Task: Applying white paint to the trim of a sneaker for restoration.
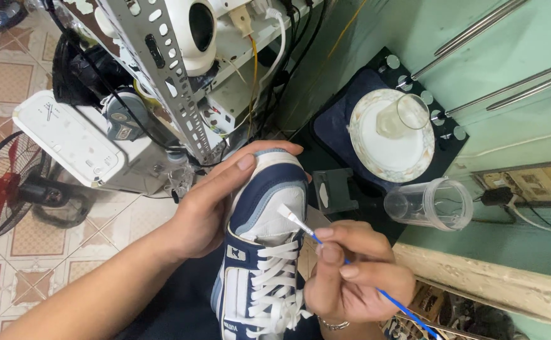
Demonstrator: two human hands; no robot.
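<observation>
A navy, light-blue and white sneaker point(264, 214) with white laces sits toe-up at centre. My left hand point(215, 198) wraps around its toe and left side, thumb lying across the top of the toe cap. My right hand point(351, 271) pinches a thin blue-handled brush point(326, 245). The brush's white tip point(286, 212) touches the white panel just above the laces. A ring shows on my right hand's lower finger.
A white plate point(392, 135) with an upturned clear glass rests on a dark stool. A clear plastic cup point(430, 204) lies on its side beside it. A red floor fan point(5, 189), a white appliance point(74, 141) and a metal rack with cables point(162, 69) stand at left on tiled floor.
</observation>
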